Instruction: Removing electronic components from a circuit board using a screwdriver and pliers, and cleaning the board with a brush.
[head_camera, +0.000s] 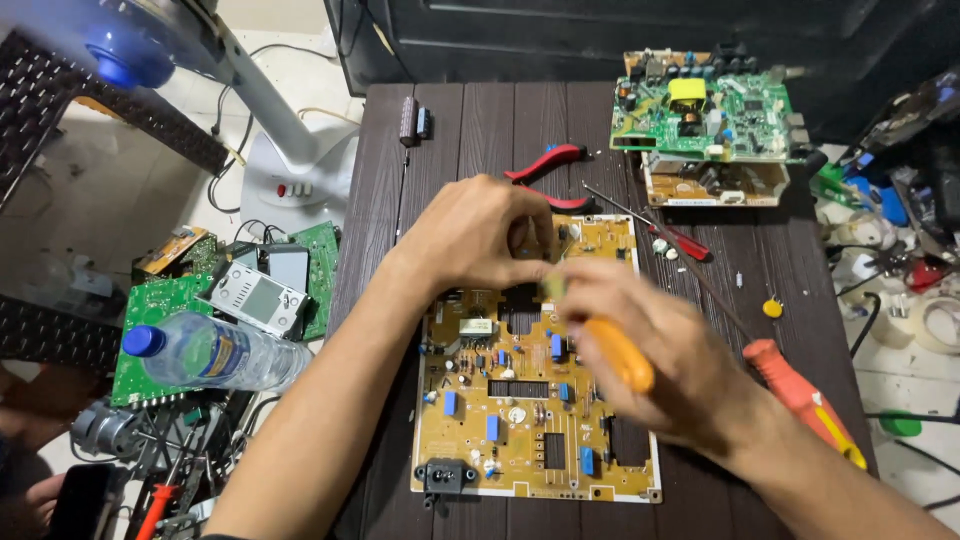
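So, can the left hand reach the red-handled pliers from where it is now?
Probably yes. The left hand rests on the yellow circuit board, and the red-handled pliers lie just beyond its knuckles on the dark table, with nothing between them. Its fingers seem busy on the board, though.

Both forearms are bare to the elbow; the left hand (478, 232) and right hand (655, 345) wear no gloves, rings or watch.

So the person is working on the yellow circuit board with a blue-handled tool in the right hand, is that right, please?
Not quite: the head view shows the tool in the right hand has an orange handle, not blue. It is over the yellow circuit board.
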